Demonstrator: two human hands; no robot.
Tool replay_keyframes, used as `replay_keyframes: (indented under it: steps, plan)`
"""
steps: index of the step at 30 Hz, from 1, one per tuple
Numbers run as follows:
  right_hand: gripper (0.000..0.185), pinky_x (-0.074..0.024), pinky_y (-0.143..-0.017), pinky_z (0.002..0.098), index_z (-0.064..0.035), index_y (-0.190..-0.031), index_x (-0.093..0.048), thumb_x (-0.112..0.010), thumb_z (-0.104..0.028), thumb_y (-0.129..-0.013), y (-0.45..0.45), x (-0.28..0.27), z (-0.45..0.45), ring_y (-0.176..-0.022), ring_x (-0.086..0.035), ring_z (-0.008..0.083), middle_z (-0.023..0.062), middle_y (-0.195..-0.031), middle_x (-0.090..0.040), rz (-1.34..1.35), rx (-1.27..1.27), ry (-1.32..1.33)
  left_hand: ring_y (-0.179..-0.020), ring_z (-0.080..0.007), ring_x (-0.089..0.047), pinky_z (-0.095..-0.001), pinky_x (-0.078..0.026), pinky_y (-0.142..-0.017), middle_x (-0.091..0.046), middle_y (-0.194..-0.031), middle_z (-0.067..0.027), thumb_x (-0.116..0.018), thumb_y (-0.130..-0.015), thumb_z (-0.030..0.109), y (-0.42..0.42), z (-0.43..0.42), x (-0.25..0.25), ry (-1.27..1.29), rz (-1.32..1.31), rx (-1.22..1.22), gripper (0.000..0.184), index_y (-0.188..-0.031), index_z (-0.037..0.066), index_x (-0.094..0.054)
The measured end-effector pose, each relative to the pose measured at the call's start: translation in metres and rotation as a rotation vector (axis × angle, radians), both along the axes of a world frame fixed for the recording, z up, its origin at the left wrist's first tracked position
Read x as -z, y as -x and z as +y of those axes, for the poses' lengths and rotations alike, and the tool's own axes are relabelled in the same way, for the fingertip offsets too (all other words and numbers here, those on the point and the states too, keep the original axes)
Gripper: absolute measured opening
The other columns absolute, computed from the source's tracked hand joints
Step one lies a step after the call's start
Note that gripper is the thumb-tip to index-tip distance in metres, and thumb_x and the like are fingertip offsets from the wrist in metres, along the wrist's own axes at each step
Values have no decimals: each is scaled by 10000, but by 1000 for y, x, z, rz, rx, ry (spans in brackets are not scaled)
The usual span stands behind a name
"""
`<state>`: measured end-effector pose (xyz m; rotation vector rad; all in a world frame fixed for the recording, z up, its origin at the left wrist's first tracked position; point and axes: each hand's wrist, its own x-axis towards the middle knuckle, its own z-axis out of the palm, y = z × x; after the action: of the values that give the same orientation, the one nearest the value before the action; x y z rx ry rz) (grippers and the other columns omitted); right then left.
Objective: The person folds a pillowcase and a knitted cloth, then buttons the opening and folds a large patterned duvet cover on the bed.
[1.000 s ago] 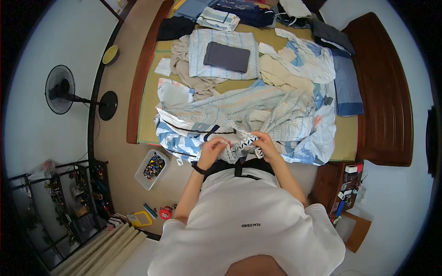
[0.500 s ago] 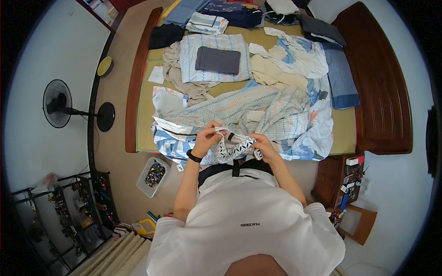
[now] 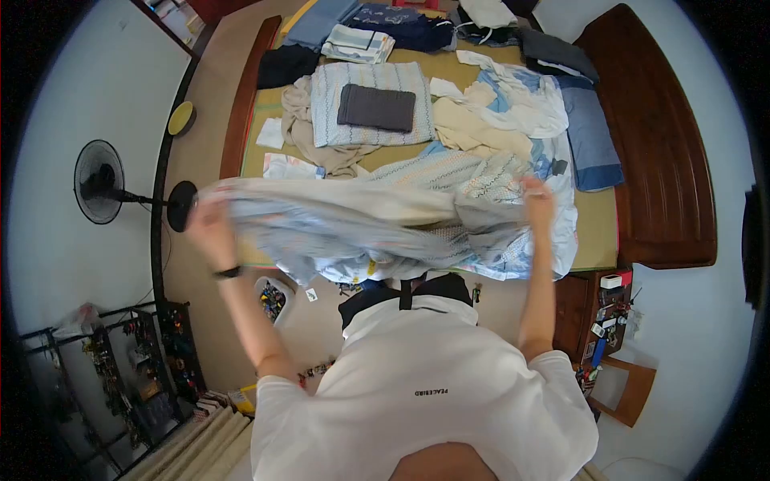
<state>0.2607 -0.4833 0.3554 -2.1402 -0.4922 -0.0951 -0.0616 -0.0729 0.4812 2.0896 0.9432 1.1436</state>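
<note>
My left hand [image 3: 212, 230], blurred by motion, grips one end of a light blue and white cloth [image 3: 345, 216] beyond the bed's front left edge. Over the front right part of the bed, my right hand [image 3: 538, 200] is closed on the cloth's other end. Between them the cloth hangs stretched and smeared by motion, above a rumpled patterned cover [image 3: 497, 176]. Behind it lies a folded patterned quilt [image 3: 321, 104] with a dark grey folded cloth [image 3: 376, 108] on top.
A standing fan [image 3: 100, 182] is at the left. A white bin of small coloured pieces [image 3: 287, 309] sits on the floor, partly covered by my left arm. Folded clothes [image 3: 401, 26] line the bed's far side. A wooden headboard [image 3: 654, 144] rises at the right.
Both hands have moved far apart, the left one outward to the left, the right one to the right and up. The bunched cloth between them is now spread wide.
</note>
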Motion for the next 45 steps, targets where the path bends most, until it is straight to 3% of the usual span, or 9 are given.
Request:
replay_keyframes:
  steps: [2, 5, 7, 10, 14, 21, 26, 35, 45]
  plan:
    - [261, -401, -711, 297, -24, -887, -574, -402, -189, -781, -24, -81, -59, -770, -519, 183, 78, -820, -561, -163, 307, -108, -778, -155, -536, -299, -441, -686, -572, -867, -90, -458, -804, 98, 50, 50, -38, 165, -479, -85, 153, -858, 5, -566]
    - [292, -411, -693, 319, -16, -900, -572, -400, -220, -780, -43, -102, -163, -816, -490, 177, 81, -867, -521, -48, 745, -746, -702, -146, -529, -288, -436, -639, -572, -759, -76, -456, -820, 217, 73, 41, -86, -67, -432, -360, 253, -819, -17, -552]
    - [380, -396, -738, 326, -20, -956, -531, -374, -335, -812, -12, -105, -173, -848, -483, 207, 100, -943, -498, 110, 870, -830, -654, -144, -503, -283, -418, -604, -558, -724, -78, -480, -810, 210, 103, 64, -46, -153, -141, -462, 239, -826, -18, -548]
    - [419, -357, -790, 362, -43, -1047, -447, -409, -377, -796, 30, -27, -174, -918, -436, 211, 93, -1031, -460, 392, 735, -1068, -612, -193, -447, -315, -379, -578, -513, -679, -102, -511, -789, 142, 112, 58, 56, -303, 243, -404, 177, -783, -35, -505]
    - [192, -440, -658, 316, -72, -901, -479, -500, -194, -754, 127, 115, -121, -731, -511, 165, 58, -844, -505, 955, 495, -1094, -851, -259, -448, -350, -339, -788, -477, -927, -194, -461, -817, 179, 63, -44, 199, 312, 38, -270, 292, -952, -79, -440]
    - [179, -390, -699, 228, -23, -931, -503, -504, -117, -778, 180, 57, 51, -819, -488, 115, 36, -863, -531, 1248, 344, -891, -644, -136, -426, -255, -357, -590, -489, -711, -79, -466, -807, 174, -61, -139, 151, 431, 82, 190, 204, -872, -17, -492]
    - [199, -383, -657, 203, -12, -931, -543, -520, -144, -784, 158, 14, 96, -760, -486, 79, 29, -904, -552, 843, 92, -737, -530, -47, -403, -189, -337, -480, -542, -626, -14, -543, -753, 104, -87, -163, 122, 464, 55, 470, 115, -776, 1, -587]
    - [154, -363, -534, 160, -10, -868, -574, -533, -118, -765, 172, -4, 123, -617, -463, 42, 0, -744, -553, 821, -197, -579, -560, -106, -543, -222, -401, -496, -596, -700, -121, -556, -740, 111, -82, -200, 114, 383, 149, 518, 139, -830, 9, -586]
    - [219, -362, -516, 142, 5, -968, -533, -515, -74, -765, 166, -10, 114, -625, -468, 36, 17, -782, -552, 1277, -206, -692, -706, -62, -521, -164, -405, -593, -579, -813, -65, -572, -721, 22, -68, -191, 122, 1065, -76, 622, 232, -942, -40, -537]
